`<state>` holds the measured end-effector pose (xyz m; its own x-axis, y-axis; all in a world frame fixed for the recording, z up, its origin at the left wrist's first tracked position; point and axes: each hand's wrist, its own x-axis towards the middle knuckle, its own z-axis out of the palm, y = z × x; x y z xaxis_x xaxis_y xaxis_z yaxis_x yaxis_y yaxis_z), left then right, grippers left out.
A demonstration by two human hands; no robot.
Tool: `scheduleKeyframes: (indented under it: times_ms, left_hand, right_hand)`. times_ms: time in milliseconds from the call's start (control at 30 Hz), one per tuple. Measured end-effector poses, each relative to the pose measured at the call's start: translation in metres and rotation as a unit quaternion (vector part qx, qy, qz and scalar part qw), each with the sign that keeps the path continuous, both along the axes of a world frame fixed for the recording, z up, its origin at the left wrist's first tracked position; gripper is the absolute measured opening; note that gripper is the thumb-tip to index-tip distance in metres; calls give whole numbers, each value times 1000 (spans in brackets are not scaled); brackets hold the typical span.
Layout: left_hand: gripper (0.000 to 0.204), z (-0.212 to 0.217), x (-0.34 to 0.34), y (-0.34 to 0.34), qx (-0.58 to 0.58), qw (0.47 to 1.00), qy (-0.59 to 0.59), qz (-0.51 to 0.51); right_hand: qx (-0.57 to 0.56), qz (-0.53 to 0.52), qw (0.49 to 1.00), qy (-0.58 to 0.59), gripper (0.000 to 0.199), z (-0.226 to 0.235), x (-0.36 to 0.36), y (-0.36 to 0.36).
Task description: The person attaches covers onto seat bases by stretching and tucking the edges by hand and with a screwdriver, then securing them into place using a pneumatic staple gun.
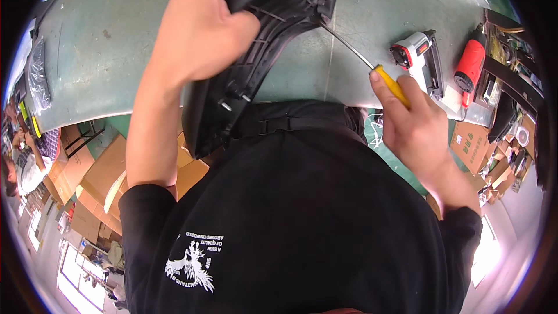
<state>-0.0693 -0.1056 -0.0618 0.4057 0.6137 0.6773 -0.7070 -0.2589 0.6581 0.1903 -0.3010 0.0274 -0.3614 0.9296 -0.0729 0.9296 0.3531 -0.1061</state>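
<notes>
A black moulded plastic part (264,35) with ribs and metal studs stands across the table's near edge, its lower end close to my body. My left hand (206,32) is closed over its left side, the thumb lying on the ribbed face; the other fingers are mostly hidden. In my right hand (412,116) is a screwdriver (393,87) with a yellow handle and a long metal shaft. The shaft points up and left, and its tip meets the part's ribbed edge near the upper right. What the tip touches there is too small to make out.
On the green table (116,40) to the right lie a grey and black staple gun (419,58) and a red heat gun (471,61). A clear plastic bag (39,75) lies at the left edge. Cardboard boxes (96,168) stand below left; another person (29,163) is at far left.
</notes>
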Motion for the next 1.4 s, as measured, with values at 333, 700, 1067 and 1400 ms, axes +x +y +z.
scheduleKeyframes:
  times_ms: [333, 700, 1067, 1400]
  left_hand:
    - [98, 36, -51, 16, -185, 902, 381, 88]
    - [97, 47, -36, 1, -180, 909, 370, 63]
    - [80, 33, -73, 26, -189, 862, 430, 190]
    - [18, 40, -45, -7, 240, 715, 475, 454]
  right_hand:
    - [192, 142, 970, -46, 63, -48, 52, 18]
    - [19, -51, 964, 261, 46, -45, 27, -6]
    - [55, -31, 914, 402, 53, -59, 32, -25]
    - [51, -121, 881, 454, 50, -65, 39, -6]
